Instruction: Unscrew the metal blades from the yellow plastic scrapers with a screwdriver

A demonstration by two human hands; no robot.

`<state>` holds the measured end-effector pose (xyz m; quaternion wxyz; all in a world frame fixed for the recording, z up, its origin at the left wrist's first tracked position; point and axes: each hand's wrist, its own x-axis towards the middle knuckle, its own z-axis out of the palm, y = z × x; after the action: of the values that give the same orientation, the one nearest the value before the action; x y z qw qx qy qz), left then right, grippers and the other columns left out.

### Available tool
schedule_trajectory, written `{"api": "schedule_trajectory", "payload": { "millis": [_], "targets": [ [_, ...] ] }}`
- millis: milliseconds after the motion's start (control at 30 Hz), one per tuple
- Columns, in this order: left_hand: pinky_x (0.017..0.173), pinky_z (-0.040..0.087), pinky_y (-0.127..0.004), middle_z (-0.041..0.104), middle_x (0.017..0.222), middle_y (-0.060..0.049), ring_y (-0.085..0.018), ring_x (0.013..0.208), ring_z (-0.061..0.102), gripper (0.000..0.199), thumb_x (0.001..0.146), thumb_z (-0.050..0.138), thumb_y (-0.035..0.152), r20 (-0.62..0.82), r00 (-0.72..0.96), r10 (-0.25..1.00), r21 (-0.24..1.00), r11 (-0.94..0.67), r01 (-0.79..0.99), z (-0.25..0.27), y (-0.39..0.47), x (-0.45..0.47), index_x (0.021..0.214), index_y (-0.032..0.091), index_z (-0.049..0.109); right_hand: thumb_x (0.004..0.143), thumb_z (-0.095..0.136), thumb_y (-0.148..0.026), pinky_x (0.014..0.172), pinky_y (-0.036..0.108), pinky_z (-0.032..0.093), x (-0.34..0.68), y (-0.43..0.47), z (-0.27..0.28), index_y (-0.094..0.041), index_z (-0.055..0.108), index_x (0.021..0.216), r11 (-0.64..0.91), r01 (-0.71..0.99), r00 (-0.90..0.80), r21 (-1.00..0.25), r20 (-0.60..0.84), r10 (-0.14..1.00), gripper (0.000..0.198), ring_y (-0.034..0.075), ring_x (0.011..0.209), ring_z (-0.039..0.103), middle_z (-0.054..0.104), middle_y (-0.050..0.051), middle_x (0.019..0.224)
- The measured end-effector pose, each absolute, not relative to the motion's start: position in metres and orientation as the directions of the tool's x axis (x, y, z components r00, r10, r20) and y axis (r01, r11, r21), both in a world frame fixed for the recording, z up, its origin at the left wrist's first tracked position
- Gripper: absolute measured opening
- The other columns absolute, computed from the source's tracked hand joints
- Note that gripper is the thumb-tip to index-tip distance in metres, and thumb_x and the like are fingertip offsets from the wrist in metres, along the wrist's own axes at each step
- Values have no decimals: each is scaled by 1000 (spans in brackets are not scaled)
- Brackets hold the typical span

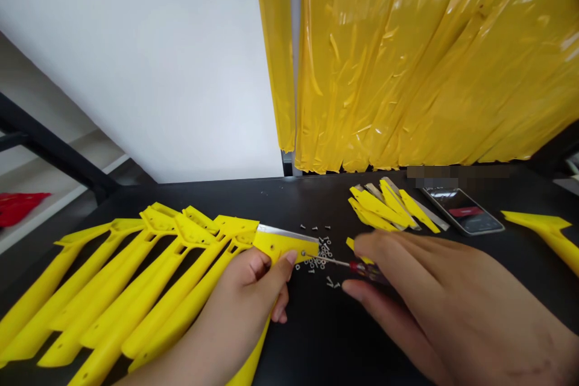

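Observation:
My left hand (256, 298) is closed around a yellow plastic handle (284, 247), its thumb pressing on the wide head. A straight metal blade (289, 233) shows along the head's upper edge. My right hand (407, 289) grips a screwdriver (365, 270) with a dark reddish grip, mostly hidden by the fingers. The screwdriver's thin shaft points left, its tip at a small screw (303, 253) in the head. Loose screws and nuts (324, 248) lie scattered just behind the shaft.
Several more yellow handles (154, 277) lie in an overlapping row on the black table (316, 338) at left. Small yellow plates (380, 205) and metal strips are heaped at the back, beside a phone (470, 211). Another yellow handle (547, 232) lies far right. Yellow plastic sheeting (407, 60) hangs behind.

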<state>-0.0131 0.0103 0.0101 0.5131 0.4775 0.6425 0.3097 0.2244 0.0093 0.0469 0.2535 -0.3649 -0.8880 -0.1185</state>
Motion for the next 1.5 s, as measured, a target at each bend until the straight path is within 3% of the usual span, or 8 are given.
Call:
{"api": "schedule_trajectory", "payload": {
  "millis": [833,1133,1233,1333,1433,1500],
  "targets": [
    [61,46,-31,58,46,2,-18,51,57,53,91,62,64,-362,-18,932,874,346,341,10,15,-14,55,27,50,110,43,-23,49,34,31,223,12,48,-25,50,88,712,702,-643,35,460,612,23,16,51,57,57,-5,69],
    [62,47,-32,58,48,3,-19,53,58,50,92,66,61,-363,7,932,897,348,274,7,12,-14,58,27,52,107,46,-19,54,33,37,223,13,46,-24,51,94,723,691,-643,-17,443,625,15,18,60,62,60,-2,77],
    [62,47,-33,57,48,3,-19,53,58,50,93,65,60,-366,9,931,893,348,286,8,13,-14,59,27,51,107,46,-19,52,32,36,222,13,47,-24,50,89,705,709,-628,-2,453,633,19,16,55,59,59,-3,72],
    [64,47,-34,57,48,3,-19,53,57,50,93,64,60,-369,11,929,892,351,284,7,15,-14,59,27,50,107,43,-17,54,32,39,222,13,46,-22,54,96,716,698,-643,13,451,619,16,18,62,63,64,0,80],
    [65,47,-34,58,48,3,-20,53,58,50,94,64,61,-369,16,929,891,349,290,6,15,-14,60,27,51,107,45,-18,50,33,35,224,13,45,-25,50,87,725,688,-664,38,438,606,22,17,52,57,57,-3,69],
    [64,46,-33,58,49,2,-20,54,58,51,94,63,62,-374,19,927,886,351,302,5,14,-14,60,26,52,108,45,-20,53,33,36,225,13,46,-23,53,94,728,685,-657,31,458,599,16,18,57,61,60,-2,73]
  ]
}}
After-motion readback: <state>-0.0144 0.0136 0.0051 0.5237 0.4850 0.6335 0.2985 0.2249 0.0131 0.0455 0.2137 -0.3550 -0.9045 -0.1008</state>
